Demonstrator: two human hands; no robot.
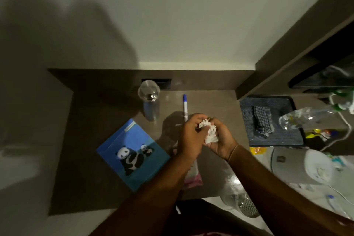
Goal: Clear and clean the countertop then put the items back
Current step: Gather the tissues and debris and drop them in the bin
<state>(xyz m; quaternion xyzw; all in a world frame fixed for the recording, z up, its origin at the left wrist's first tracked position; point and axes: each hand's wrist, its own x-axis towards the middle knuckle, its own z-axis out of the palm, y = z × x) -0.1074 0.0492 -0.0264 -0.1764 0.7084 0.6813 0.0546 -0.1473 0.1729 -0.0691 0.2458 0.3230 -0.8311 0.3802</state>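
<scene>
While dim, brown countertop (99, 159) meets wall (172, 15).

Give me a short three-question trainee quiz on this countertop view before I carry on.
1. True or false: both hands hold the crumpled white cloth.
2. What lies beside the steel bottle? A) blue-capped pen B) spoon C) phone
3. What animal is pictured on the blue folder?

Key: 1 true, left hand and right hand close their grip on it. 2 A. 3 panda.
</scene>
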